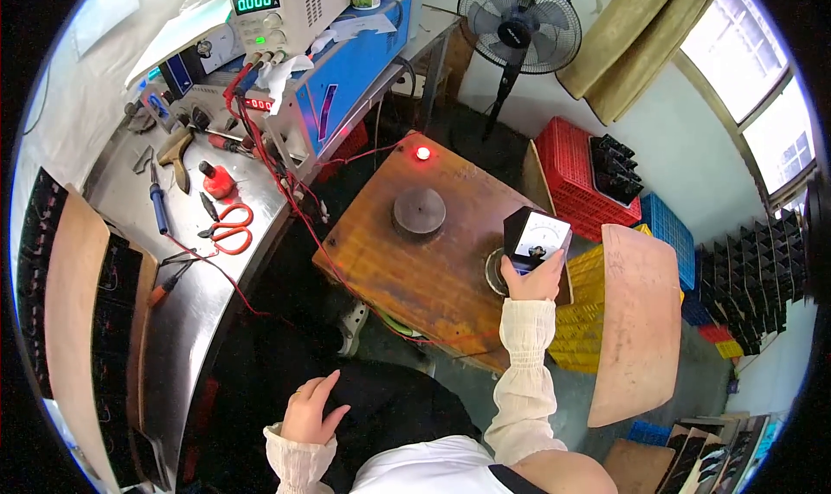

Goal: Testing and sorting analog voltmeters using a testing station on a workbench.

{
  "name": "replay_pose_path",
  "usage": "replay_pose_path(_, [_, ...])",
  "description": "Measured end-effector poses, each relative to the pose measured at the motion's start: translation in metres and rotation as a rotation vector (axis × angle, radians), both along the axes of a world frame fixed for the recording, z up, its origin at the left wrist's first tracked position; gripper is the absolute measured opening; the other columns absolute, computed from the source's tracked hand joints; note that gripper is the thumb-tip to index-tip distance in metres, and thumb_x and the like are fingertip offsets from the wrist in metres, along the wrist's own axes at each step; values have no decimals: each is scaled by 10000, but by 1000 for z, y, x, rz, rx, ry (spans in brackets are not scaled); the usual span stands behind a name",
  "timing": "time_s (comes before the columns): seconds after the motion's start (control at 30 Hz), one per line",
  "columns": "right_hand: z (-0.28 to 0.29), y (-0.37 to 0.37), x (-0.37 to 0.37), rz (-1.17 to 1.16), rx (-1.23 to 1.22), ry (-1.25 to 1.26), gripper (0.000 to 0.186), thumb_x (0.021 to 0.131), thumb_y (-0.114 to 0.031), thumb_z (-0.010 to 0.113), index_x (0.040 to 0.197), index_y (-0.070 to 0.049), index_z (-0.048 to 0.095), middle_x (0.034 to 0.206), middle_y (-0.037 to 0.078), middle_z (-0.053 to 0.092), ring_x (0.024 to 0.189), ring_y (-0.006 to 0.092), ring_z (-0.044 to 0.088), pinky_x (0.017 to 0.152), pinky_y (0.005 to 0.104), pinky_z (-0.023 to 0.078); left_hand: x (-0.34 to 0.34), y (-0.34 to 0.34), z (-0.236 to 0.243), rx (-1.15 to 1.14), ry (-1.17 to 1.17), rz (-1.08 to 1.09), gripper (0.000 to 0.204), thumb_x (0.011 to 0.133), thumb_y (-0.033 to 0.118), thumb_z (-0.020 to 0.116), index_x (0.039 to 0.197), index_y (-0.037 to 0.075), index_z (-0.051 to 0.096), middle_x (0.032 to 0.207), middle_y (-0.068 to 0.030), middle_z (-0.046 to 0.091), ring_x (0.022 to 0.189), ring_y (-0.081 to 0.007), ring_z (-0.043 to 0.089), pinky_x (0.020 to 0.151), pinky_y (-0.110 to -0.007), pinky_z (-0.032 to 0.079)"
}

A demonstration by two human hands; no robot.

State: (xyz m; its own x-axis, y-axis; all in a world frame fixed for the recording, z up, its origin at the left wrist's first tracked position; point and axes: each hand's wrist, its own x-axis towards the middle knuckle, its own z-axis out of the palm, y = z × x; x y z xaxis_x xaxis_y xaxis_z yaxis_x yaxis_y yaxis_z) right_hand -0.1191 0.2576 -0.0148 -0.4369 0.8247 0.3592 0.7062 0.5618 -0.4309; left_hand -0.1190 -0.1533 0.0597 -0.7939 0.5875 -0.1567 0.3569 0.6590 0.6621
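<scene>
At the right side of the wooden table my right hand (534, 277) grips a black analog panel meter (538, 237) with a white dial face. Partly hidden behind that hand and meter is a round ring-like object (493, 273) on the tabletop; whether the meter touches it I cannot tell. My left hand (313, 410) hovers above my lap, fingers apart and nothing in it. A dark round metal block (419, 213) sits near the middle of the wooden table (372, 243). Beyond it, by the far corner, a small red lamp (422, 154) glows.
On the metal bench (208, 277) at left lie red-handled scissors (232, 229), a soldering iron (157, 201) and a red bottle (216, 180). Red wires run from the power supply (277, 13) to the table. Crates (567, 178), a board (639, 321) and a fan (519, 26) stand around.
</scene>
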Motion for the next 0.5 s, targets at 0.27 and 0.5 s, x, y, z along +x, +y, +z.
replay_pose_path(0.27, [2,10,-6,173,-25,56,1156,609,-467,849,1416,133,281,1353,336,452,1225,459,481,1030,478,405,1,-16,-5,4,16,72,603,769,137,777,1318,31,550,1158,-183,624,1037,-361,603,889,-417,494])
replay_pose_path(0.5, [-10,-2,-101,457,-104,273,1233,629,-429,856,1459,150,152,1408,363,374,1288,454,428,1091,446,352,0,-35,1,-27,-30,141,582,778,150,768,1307,31,557,1150,-195,622,1029,-369,605,892,-416,496])
